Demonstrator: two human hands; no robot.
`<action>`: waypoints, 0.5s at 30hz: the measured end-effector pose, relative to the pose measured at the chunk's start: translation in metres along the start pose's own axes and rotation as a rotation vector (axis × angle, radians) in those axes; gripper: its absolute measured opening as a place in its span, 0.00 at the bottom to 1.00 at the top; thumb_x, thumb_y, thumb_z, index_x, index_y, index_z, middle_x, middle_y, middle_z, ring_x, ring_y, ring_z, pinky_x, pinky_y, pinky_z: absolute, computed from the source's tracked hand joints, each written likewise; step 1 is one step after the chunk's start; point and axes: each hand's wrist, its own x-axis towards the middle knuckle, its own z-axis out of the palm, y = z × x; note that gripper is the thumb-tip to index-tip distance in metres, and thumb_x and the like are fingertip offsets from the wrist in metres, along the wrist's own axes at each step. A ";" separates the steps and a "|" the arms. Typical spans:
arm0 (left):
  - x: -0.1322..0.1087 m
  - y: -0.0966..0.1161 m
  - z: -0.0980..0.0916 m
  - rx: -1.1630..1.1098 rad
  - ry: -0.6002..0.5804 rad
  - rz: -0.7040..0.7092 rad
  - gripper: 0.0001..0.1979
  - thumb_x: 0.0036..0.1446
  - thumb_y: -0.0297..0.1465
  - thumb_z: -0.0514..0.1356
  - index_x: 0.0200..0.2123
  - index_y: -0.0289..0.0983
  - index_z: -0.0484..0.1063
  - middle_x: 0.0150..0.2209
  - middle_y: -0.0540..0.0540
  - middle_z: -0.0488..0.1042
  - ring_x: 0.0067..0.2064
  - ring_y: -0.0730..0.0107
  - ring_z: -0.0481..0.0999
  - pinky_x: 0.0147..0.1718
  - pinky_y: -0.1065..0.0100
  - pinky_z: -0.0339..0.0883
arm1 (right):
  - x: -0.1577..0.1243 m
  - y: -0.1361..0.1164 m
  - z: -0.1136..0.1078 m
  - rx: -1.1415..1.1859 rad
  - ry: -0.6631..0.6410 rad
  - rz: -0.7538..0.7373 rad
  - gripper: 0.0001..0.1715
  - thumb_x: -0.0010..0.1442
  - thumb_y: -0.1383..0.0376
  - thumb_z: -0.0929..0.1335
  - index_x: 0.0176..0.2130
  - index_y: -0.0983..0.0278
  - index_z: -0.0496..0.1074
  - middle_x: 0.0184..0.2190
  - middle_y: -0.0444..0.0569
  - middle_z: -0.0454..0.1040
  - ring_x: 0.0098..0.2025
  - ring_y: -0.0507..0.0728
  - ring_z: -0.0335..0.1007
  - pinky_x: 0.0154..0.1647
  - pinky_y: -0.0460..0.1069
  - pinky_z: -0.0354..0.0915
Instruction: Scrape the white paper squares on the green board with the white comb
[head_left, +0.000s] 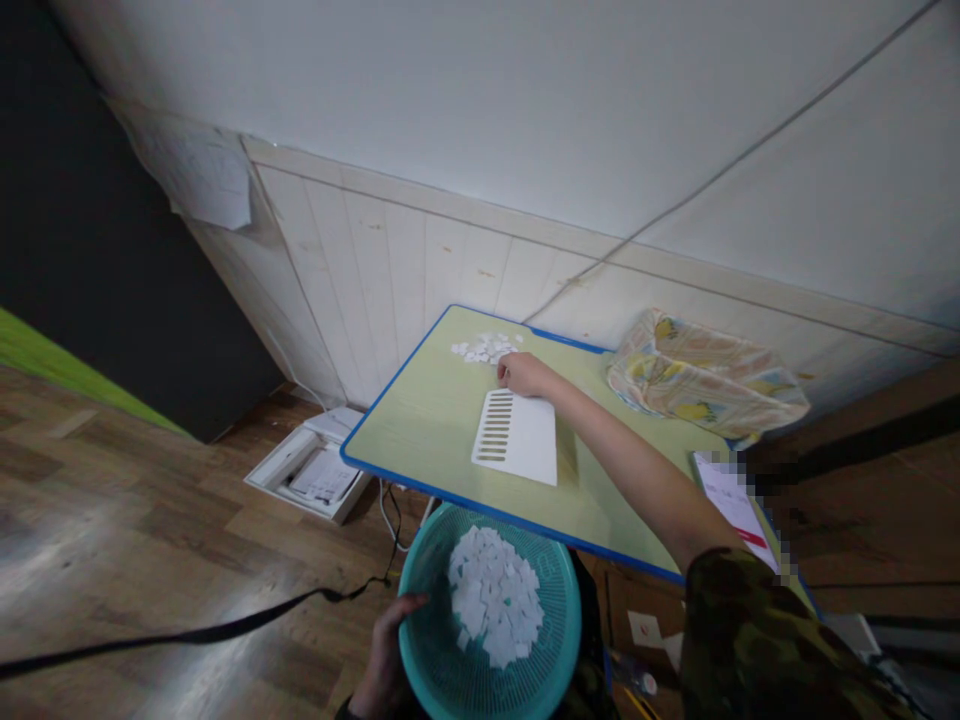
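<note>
Slotted white sheet (534, 440), curled right hand (523, 374) at edge, ribbed teal basket (561, 610)

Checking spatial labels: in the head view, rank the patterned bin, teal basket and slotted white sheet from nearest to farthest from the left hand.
From the left hand:
1. Teal basket, touching that hand at its left rim.
2. Slotted white sheet, ahead on the table.
3. Patterned bin, farther right.
</note>
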 end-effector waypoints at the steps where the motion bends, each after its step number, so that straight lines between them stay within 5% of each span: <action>1: 0.001 0.000 0.000 0.007 0.007 0.015 0.03 0.43 0.26 0.64 0.25 0.32 0.78 0.18 0.44 0.79 0.20 0.60 0.76 0.26 0.61 0.71 | 0.000 0.001 0.000 -0.003 0.000 0.008 0.13 0.55 0.67 0.68 0.41 0.67 0.78 0.42 0.57 0.80 0.44 0.61 0.75 0.42 0.47 0.64; 15: 0.003 -0.003 -0.002 0.045 0.020 0.058 0.05 0.44 0.26 0.63 0.21 0.31 0.79 0.18 0.44 0.79 0.19 0.64 0.74 0.22 0.65 0.67 | -0.002 0.003 0.002 0.080 0.058 0.006 0.11 0.51 0.64 0.74 0.37 0.66 0.78 0.38 0.54 0.80 0.40 0.58 0.74 0.38 0.46 0.63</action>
